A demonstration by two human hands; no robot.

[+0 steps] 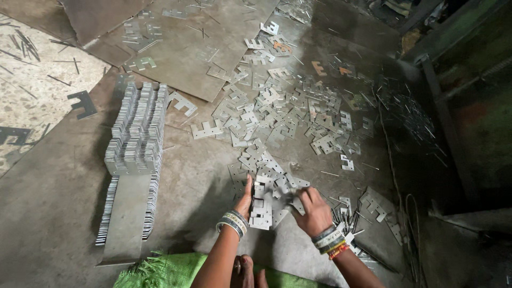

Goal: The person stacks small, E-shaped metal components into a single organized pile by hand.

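I am gathering the flat E-shaped metal stampings off the floor and squaring them into a small bundle (261, 210). My left hand (244, 201) stands edge-on against the bundle's left side, fingers straight and pressed together like a stop. My right hand (313, 212) comes in from the other side, fingers curled over loose pieces and pushing them toward the bundle; whether it actually pinches one I cannot tell, since the knuckles hide the fingertips. The bundle sits on the steel floor sheet (58, 202) just in front of my knees, at the near edge of the big scatter of loose stampings (288, 112) (which thins out toward the far edge of the sheet). By my judgement this is the collecting and aligning step. The next move calls for tapping the edges flush, then lifting the bundle across to the long finished stack (136, 138) on the left side of the sheet.
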